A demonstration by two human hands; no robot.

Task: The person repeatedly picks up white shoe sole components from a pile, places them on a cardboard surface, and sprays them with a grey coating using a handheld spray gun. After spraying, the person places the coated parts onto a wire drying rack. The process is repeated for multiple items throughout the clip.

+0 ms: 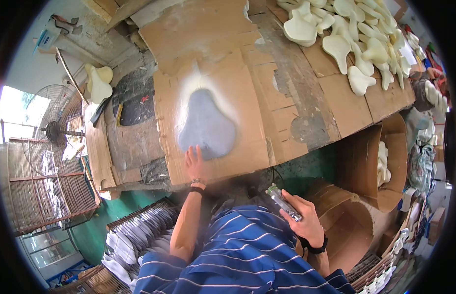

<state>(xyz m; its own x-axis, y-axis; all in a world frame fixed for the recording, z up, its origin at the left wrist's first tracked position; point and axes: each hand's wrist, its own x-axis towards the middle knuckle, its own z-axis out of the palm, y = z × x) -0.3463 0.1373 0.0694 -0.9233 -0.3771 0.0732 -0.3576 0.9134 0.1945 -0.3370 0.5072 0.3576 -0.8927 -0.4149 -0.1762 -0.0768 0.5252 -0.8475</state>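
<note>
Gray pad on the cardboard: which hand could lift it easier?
Probably the left hand: it's at the edge of the gray pad, while the right hand holds a tool farther away.

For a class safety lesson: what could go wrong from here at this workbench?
The left hand is at the near edge of a grey pad; if its surface is wet, which I cannot tell, touch might smear it. Pale residue marks the cardboard beside it, so sliding the pad could pick some up. The right hand holds a metallic tool off the workbench; a slack grip might drop it.
</note>
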